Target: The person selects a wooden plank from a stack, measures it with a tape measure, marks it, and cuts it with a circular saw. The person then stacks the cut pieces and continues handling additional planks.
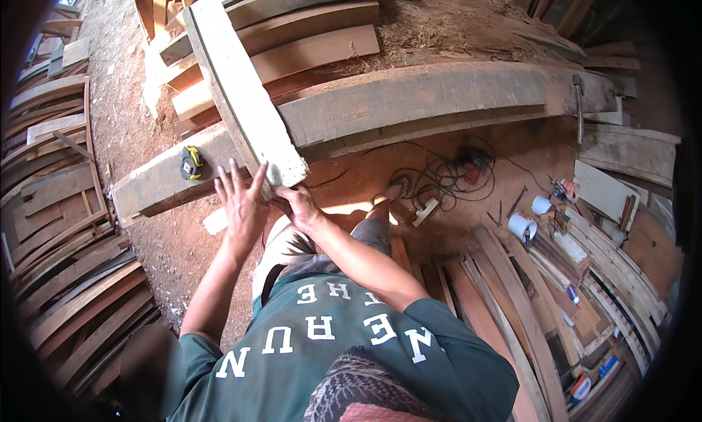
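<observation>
A long wooden plank (241, 78), its top bright in the sun, lies across a thick weathered beam (409, 100) and points away from me. Its rough near end sticks out over the beam's near side. My left hand (243, 206) rests at the left edge of that end, fingers stretched and spread. At the end itself, my right hand (296, 205) has its fingers bent around the corner, partly hidden by the wood. A yellow and black tape measure (191, 163) sits on the beam, left of my left hand.
Stacked boards (314, 53) lie beyond the beam, and more timber (66, 202) is piled along the left. Near my foot, a coiled black cable (446, 177) lies on the dirt floor. White cups (522, 227), tools and planks crowd the right. A clamp (579, 107) grips the beam's right end.
</observation>
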The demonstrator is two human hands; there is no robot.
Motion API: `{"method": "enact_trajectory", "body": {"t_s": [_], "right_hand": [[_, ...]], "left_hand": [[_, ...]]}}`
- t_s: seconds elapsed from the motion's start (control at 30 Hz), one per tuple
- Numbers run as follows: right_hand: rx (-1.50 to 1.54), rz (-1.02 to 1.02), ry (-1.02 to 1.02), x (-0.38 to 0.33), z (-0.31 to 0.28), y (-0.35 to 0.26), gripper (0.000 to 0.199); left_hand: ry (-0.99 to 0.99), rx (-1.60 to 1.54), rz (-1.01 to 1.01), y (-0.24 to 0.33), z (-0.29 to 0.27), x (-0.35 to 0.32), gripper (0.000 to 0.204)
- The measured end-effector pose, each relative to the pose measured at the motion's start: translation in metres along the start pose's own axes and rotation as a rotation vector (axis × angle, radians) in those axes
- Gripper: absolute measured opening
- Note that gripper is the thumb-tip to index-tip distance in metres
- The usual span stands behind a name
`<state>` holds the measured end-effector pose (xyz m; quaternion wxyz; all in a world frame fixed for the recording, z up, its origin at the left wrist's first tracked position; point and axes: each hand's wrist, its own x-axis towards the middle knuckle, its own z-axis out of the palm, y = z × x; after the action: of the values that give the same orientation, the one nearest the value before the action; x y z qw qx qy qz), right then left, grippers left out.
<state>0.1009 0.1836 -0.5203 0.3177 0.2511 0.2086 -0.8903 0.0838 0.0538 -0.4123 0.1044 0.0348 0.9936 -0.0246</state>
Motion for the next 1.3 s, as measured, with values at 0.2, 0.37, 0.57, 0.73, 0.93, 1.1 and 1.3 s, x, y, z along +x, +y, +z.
{"method": "enact_trajectory", "body": {"t_s": [0.2,0.37,0.57,0.73,0.93,1.1,1.3], "right_hand": [[-0.495,-0.080,-0.012,0.010,-0.035,-0.035,0.045],[-0.528,-0.044,0.152,-0.050,-0.173,-0.138,0.032],[-1.021,-0.182,1.039,-0.077,-0.480,-0.257,0.021],[-1.767,-0.001,1.212,-0.062,-0.699,-0.336,0.039],[-2.154,0.135,0.967,-0.027,-0.778,-0.434,0.034],[-2.130,0.256,0.945,-0.021,-0.820,-0.463,0.045],[-2.057,0.229,0.916,-0.063,-0.799,-0.454,0.059]], "left_hand": [[-0.099,-0.010,0.053,-0.006,-0.023,0.055,0.101],[-0.100,-0.115,0.037,-0.011,0.006,0.050,0.106],[-0.148,0.072,-0.026,0.010,0.021,0.054,0.117],[-0.124,0.179,0.012,0.009,0.029,0.084,0.110],[-0.276,0.274,-0.135,0.027,0.020,0.074,0.092],[-0.233,0.376,-0.107,0.044,0.030,0.076,0.091],[-0.229,0.323,-0.113,0.068,0.009,0.071,0.079]]}}
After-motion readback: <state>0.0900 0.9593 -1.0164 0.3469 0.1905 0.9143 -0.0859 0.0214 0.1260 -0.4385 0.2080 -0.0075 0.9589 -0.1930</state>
